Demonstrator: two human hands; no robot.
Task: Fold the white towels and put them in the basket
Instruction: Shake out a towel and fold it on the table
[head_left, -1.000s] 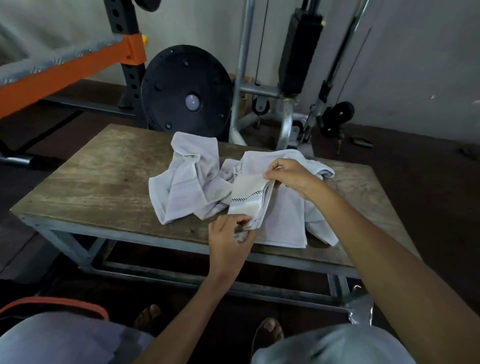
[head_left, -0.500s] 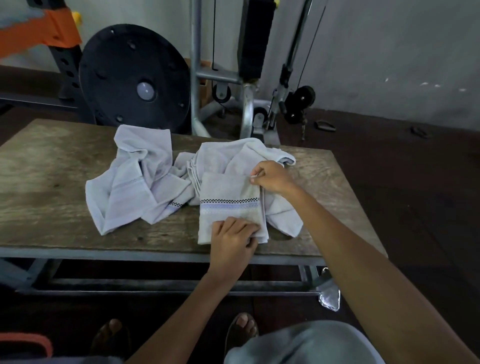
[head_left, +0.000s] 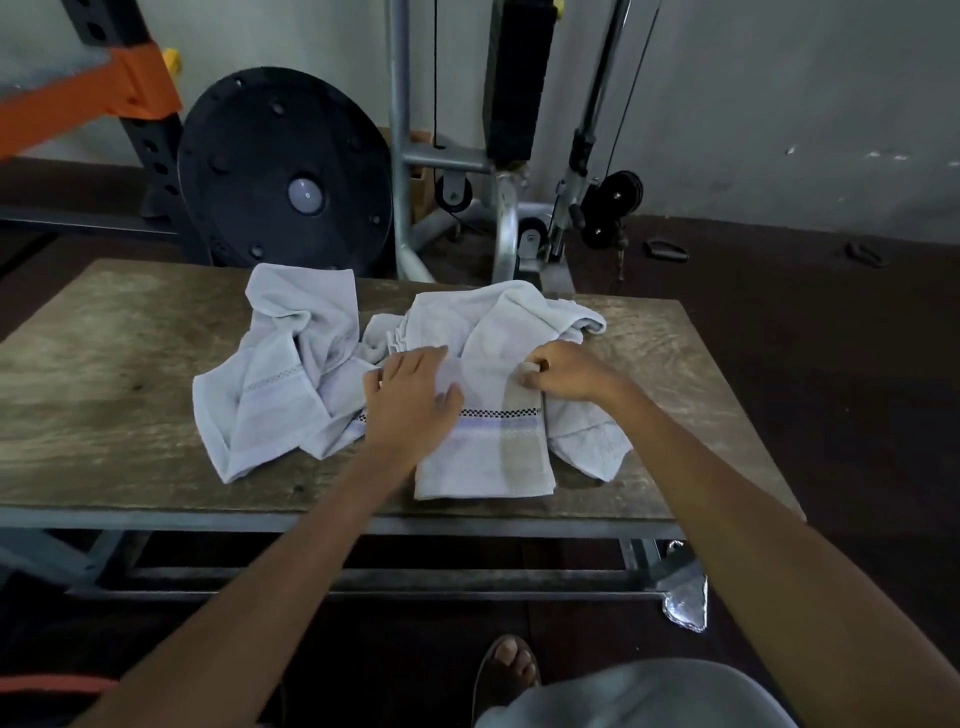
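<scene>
A partly folded white towel (head_left: 485, 457) with a black checkered band lies near the front edge of the wooden table (head_left: 104, 395). My left hand (head_left: 410, 400) rests flat on its upper left part, fingers spread. My right hand (head_left: 563, 371) pinches the towel's top right corner. A crumpled white towel (head_left: 280, 374) lies to the left, and more white towel cloth (head_left: 519, 317) is bunched behind and under the folded one. No basket is clearly in view.
Behind the table stand a black weight plate (head_left: 283, 171), a metal gym machine frame (head_left: 400, 156) and an orange-and-black rack (head_left: 119, 98). My sandalled foot (head_left: 506, 670) shows below the table's metal frame. An orange rim (head_left: 52, 683) sits at the lower left edge.
The towel was held up between both hands, then laid flat on the table. My left hand slid from its lower edge up to its upper left part. The right hand kept the top corner.
</scene>
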